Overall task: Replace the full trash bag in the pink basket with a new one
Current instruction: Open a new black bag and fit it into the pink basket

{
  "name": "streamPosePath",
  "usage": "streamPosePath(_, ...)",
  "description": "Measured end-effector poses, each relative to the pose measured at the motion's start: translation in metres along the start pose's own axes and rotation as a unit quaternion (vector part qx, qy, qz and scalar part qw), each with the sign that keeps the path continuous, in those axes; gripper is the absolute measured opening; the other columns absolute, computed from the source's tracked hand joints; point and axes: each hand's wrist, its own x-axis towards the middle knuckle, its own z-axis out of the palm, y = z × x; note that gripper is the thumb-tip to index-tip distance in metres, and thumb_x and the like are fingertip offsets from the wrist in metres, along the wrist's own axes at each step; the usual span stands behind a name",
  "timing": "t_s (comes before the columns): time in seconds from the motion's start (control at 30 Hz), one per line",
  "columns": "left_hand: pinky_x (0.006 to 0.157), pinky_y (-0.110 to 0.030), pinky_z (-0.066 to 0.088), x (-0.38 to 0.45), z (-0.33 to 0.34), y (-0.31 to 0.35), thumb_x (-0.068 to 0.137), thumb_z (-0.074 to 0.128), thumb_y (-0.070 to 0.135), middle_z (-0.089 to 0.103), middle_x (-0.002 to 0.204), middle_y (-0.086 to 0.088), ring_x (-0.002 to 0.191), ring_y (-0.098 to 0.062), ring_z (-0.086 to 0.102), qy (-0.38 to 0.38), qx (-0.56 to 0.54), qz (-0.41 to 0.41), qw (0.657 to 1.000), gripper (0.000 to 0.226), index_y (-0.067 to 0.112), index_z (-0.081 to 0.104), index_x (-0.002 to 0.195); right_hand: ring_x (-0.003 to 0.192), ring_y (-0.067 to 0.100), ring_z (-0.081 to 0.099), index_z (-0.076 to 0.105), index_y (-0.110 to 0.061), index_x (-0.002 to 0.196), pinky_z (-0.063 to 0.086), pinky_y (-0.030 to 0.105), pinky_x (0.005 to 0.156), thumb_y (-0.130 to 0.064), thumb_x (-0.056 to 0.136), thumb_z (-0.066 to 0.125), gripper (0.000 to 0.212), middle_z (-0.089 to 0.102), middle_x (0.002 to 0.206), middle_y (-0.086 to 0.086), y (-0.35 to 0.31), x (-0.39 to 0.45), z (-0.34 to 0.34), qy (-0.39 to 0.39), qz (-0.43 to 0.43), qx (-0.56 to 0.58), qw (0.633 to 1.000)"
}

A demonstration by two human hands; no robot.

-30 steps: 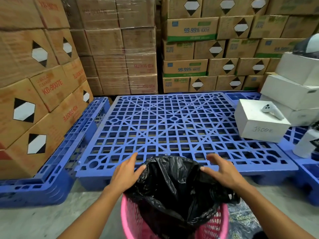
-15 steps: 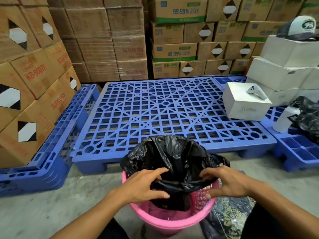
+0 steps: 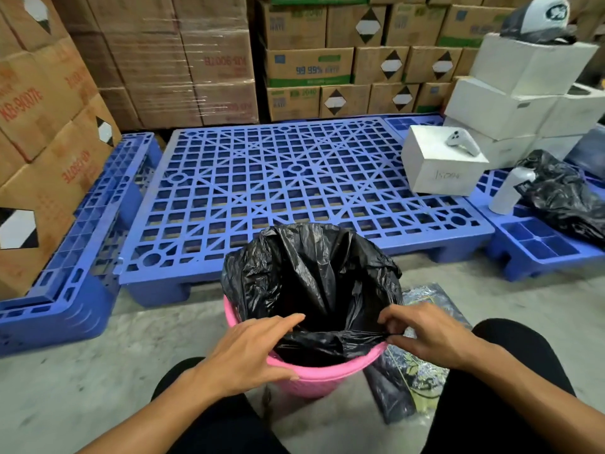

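Observation:
A pink basket (image 3: 322, 375) stands on the concrete floor between my knees. A black trash bag (image 3: 311, 276) sits in it, mouth open, its far side standing up above the rim. My left hand (image 3: 252, 348) rests on the near left rim, fingers on the bag's near edge. My right hand (image 3: 422, 335) pinches the bag's near edge at the right rim, pulling it taut. A second black bag (image 3: 563, 198), bulging, lies on the blue pallet at the far right.
A large blue pallet (image 3: 294, 178) lies just beyond the basket, another (image 3: 75, 244) at the left. Stacked cardboard boxes (image 3: 42, 103) wall the left and back. White boxes (image 3: 442, 165), a white controller (image 3: 463, 143) and a white bottle (image 3: 509, 191) sit at the right. A patterned packet (image 3: 415, 365) lies beside the basket.
My hands moved from the bag's far top edge down to its near edge at the basket rim. The view has tilted down, showing the whole basket.

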Motion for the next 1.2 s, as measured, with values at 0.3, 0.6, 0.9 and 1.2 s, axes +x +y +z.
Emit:
streamPosePath(0.3, 0.077, -0.019, 0.041, -0.012, 0.015, 0.000, 0.078, 0.056, 0.053, 0.069, 0.084, 0.010, 0.071, -0.004, 0.061, 0.097, 0.067, 0.060, 0.991, 0.065, 0.018, 0.043, 0.132, 0.090, 0.014, 0.060, 0.050, -0.028, 0.111, 0.048, 0.031, 0.079, -0.031, 0.083, 0.060, 0.030, 0.067, 0.094, -0.019, -0.007, -0.017, 0.014, -0.015, -0.006, -0.041, 0.999)
streamPosePath(0.6, 0.074, -0.020, 0.041, -0.033, 0.026, -0.009, 0.082, 0.060, 0.035, 0.063, 0.073, 0.005, 0.075, -0.006, 0.046, 0.143, 0.069, 0.094, 0.983, 0.051, 0.017, 0.046, 0.128, 0.087, 0.013, 0.062, 0.048, -0.024, 0.097, 0.048, 0.031, 0.075, -0.025, 0.083, 0.057, 0.016, 0.071, 0.090, -0.016, -0.028, -0.019, 0.005, -0.087, 0.036, -0.021, 0.995)
streamPosePath(0.9, 0.090, -0.015, 0.043, -0.056, 0.010, -0.020, 0.082, 0.051, 0.065, 0.067, 0.101, 0.024, 0.096, -0.001, 0.060, 0.033, -0.023, 0.002, 0.999, 0.065, 0.040, 0.034, 0.141, 0.066, 0.001, 0.063, 0.058, -0.020, 0.089, 0.048, 0.015, 0.063, -0.020, 0.077, 0.072, 0.018, 0.065, 0.071, -0.012, -0.076, 0.037, 0.007, -0.125, -0.018, 0.068, 0.990)
streamPosePath(1.2, 0.092, -0.014, 0.046, -0.053, -0.010, -0.014, 0.085, 0.069, 0.026, 0.076, 0.091, 0.015, 0.094, 0.006, 0.066, 0.026, -0.337, -0.248, 0.908, 0.059, 0.036, 0.040, 0.135, 0.071, 0.007, 0.049, 0.053, -0.021, 0.094, 0.042, 0.026, 0.066, -0.026, 0.072, 0.071, 0.029, 0.052, 0.083, -0.013, -0.078, 0.038, 0.027, -0.131, -0.061, 0.007, 0.990)
